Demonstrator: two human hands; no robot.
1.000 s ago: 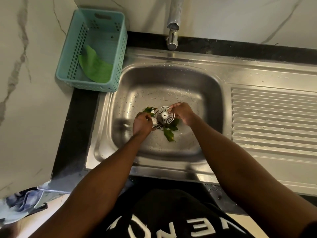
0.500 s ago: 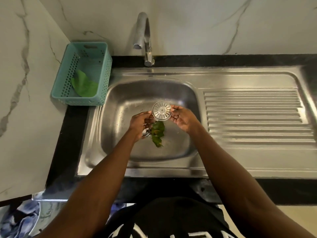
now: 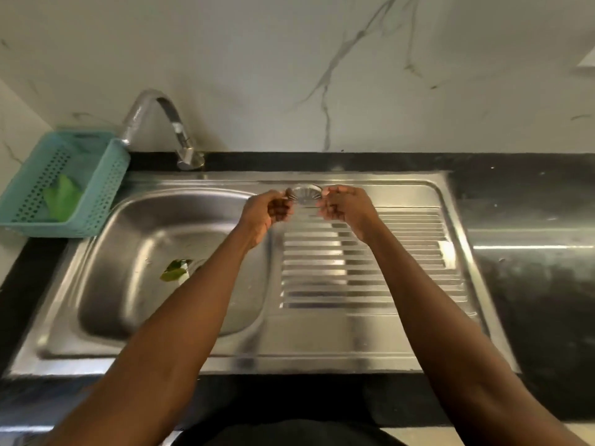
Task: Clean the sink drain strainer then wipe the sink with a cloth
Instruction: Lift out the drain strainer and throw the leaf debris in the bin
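I hold the drain strainer (image 3: 304, 195) up between both hands over the back of the draining board (image 3: 360, 268), well away from the basin (image 3: 154, 252). My left hand (image 3: 265, 212) pinches its left edge and my right hand (image 3: 343, 207) pinches the right, fingers curled in on the rim. It looks like thin perforated metal, so I judge it light and stiff, unlikely to bend, but wet and slick; the rim seems the safest place to grip, since the slotted face offers little purchase. Motion blur hides the finer detail of my fingertips. Green leaf scraps (image 3: 175, 270) lie at the bottom of the basin near the drain, and a leaf sits in the teal basket (image 3: 106, 201) beside the tap (image 3: 154, 123).
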